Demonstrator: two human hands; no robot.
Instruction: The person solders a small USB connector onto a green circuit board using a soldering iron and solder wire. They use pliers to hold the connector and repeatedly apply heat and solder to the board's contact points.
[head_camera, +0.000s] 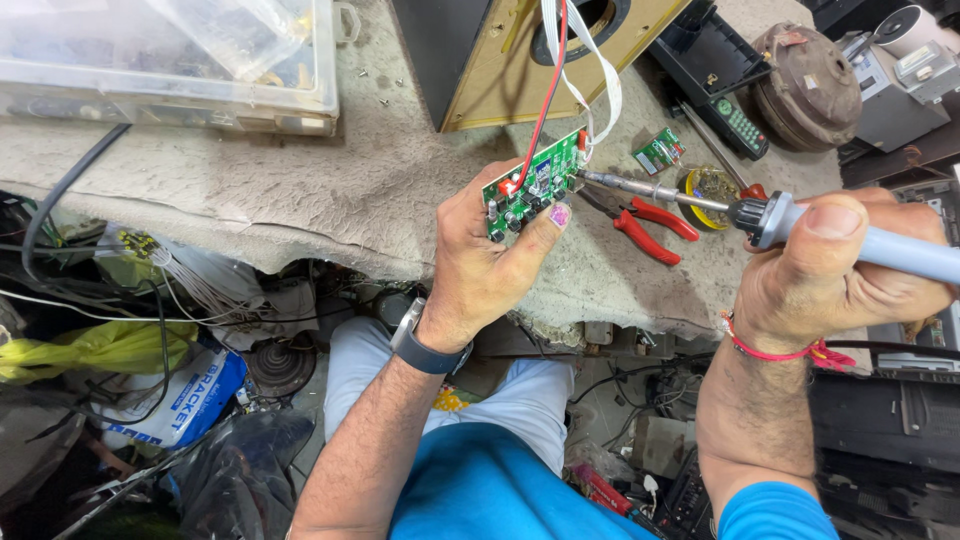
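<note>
My left hand (487, 262) grips a small green circuit board (533, 183) above the workbench, thumb pressed on its lower edge. A red wire (543, 105) and a white ribbon cable (600, 80) run up from the board toward a wooden speaker box (500, 75). My right hand (840, 270) holds a soldering iron (800, 228) with a pale blue handle. Its metal tip touches the right edge of the board.
Red-handled pliers (650, 228) lie on the worn bench (300, 190) under the iron. A tin of flux (710, 185), a small green board (659, 152) and a remote control (738, 125) sit behind. A clear plastic parts box (170, 60) stands far left. Wires and clutter fill the floor below.
</note>
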